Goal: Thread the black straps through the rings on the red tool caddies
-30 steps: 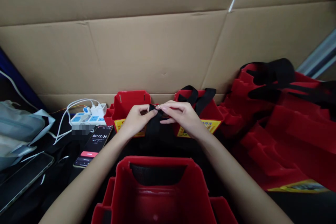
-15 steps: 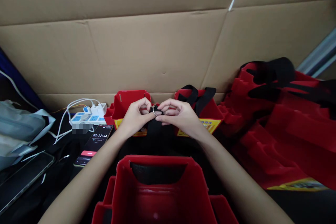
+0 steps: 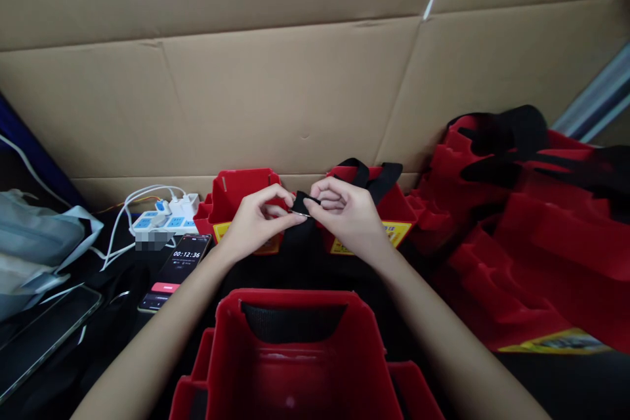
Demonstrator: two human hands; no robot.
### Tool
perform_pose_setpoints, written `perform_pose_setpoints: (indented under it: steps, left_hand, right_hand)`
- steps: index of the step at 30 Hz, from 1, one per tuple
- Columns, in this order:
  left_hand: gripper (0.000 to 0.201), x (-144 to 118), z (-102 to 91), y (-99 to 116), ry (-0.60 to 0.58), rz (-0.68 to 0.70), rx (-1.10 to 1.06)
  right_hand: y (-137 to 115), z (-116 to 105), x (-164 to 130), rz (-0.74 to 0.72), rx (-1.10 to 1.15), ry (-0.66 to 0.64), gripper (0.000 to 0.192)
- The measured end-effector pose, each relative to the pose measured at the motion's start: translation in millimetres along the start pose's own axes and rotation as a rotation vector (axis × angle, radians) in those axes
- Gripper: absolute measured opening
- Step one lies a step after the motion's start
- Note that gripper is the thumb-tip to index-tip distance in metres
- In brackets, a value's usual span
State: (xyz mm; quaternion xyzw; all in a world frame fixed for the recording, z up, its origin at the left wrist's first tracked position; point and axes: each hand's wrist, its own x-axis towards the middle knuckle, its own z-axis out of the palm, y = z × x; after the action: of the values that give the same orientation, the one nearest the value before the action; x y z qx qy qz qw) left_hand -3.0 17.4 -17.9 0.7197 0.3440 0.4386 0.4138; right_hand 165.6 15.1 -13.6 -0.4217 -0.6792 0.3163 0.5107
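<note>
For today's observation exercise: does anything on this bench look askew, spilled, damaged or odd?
Nothing looks spilled or broken. The one untidy spot is the heap of red bags on the right, slumped with black straps tangled on top. Both hands, left hand and right hand, pinch a black strap between them.

Black strap (image 3: 302,202), thin metal ring (image 3: 298,213), pinched between both hands

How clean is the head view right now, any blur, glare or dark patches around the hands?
Head view: left hand and right hand evenly lit and sharp; the black strap between them reads dark, little detail; table underexposed; patch by the power strip pixelated; cardboard lines bow from wide-angle distortion.
</note>
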Motion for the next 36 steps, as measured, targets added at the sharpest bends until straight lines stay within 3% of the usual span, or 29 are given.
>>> perform_pose_setpoints:
  steps: [5,9,12,15,18,20,25,30,36]
  left_hand:
    - [0.011,3,0.4,-3,0.019,0.053,-0.089]
    - [0.011,4,-9.5,-3,-0.104,-0.004,-0.013]
    - [0.013,3,-19.8,1,-0.24,-0.053,0.038]
    - [0.012,2,-25.5,5,-0.261,0.0,0.135]
    - [0.009,1,-25.3,7,-0.276,0.058,0.174]
    - [0.01,1,-23.2,7,-0.315,0.027,0.167]
    - [0.011,-2,-14.4,9,-0.433,-0.105,0.124]
    - [0.019,-3,-10.4,12,-0.397,-0.134,0.176]
    - [0.029,-2,-22.1,15,-0.338,-0.155,0.068]
  right_hand:
    - [6,2,1,-0.075,0.101,0.069,0.016]
    - [6,0,2,-0.045,0.184,0.031,0.017]
    - [2,-1,3,0.136,0.23,-0.104,0.019]
    - [0,0,3,0.337,0.307,-0.238,0.025]
    - [1,-1,3,0.387,0.283,-0.356,0.023]
    - [4,-2,4,0.375,0.228,-0.402,0.014]
    - [19,0,6,0.365,0.15,-0.306,0.006]
    - [21,3,7,0.358,0.152,-0.258,0.004]
    - [12,-8,4,0.427,0.406,-0.639,0.023]
